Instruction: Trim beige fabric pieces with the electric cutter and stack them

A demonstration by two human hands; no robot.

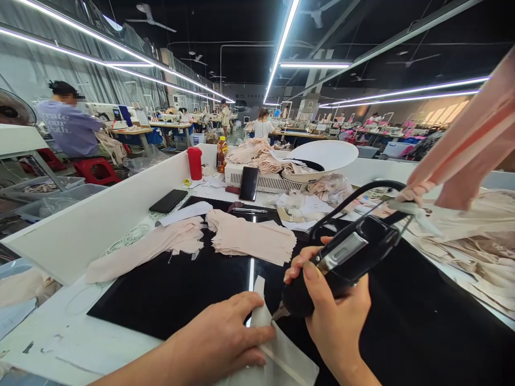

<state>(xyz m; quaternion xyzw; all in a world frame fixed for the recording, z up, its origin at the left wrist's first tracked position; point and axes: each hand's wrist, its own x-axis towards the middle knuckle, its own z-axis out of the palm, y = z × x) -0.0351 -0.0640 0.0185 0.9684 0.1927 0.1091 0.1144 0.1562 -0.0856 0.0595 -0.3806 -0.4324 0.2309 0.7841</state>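
My right hand is wrapped around a black corded hand tool with a silver panel on its side. The pointed metal tip of the tool meets the edge of a thin whitish piece of material; whether it is fabric or paper I cannot tell. Lying flat on that piece, my left hand has its fingers stretched out close to the tip. Beneath both hands is a glossy black board. Beyond them lies a stack of pale pink fabric pieces, with a longer pink bundle to its left.
Pink fabric strips hang at the right, tied to the tool's top. Fabric heaps lie below. Farther back are phones, a pen, a red cup, a bottle and a white dish. A person sits left.
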